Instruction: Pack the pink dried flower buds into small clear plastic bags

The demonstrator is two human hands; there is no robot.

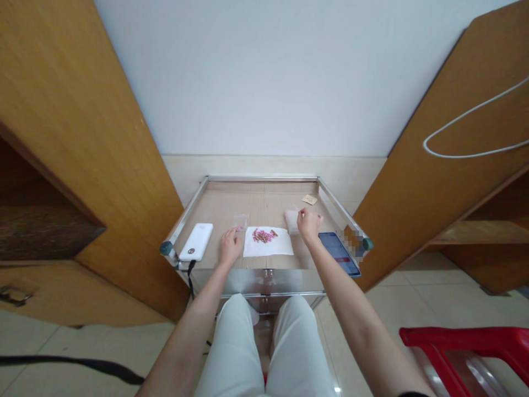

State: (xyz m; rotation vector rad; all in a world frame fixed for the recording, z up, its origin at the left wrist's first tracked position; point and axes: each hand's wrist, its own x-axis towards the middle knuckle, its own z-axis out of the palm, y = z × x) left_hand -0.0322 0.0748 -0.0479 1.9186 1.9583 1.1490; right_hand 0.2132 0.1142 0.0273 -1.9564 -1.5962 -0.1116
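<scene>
My left hand (230,247) rests on the tabletop with fingers loosely bent and a little apart, its fingertips at the lower edge of a small clear plastic bag (240,219). A few pink pieces (239,228) show in the bag's bottom. To the right of that hand lies a white paper sheet (268,250) with a pile of small pink-and-brown pieces (264,236), perhaps capsules. My right hand (309,223) is curled closed beside a stack of clear plastic bags (291,221), touching its right edge. What its fingers pinch, if anything, is too small to tell.
A white power bank (196,241) with a black cable lies at the left of the metal-rimmed table (264,178). A phone (339,255) is under my right forearm, a small paper label (309,199) behind. Wooden cabinets flank the table; a red stool (467,337) stands lower right.
</scene>
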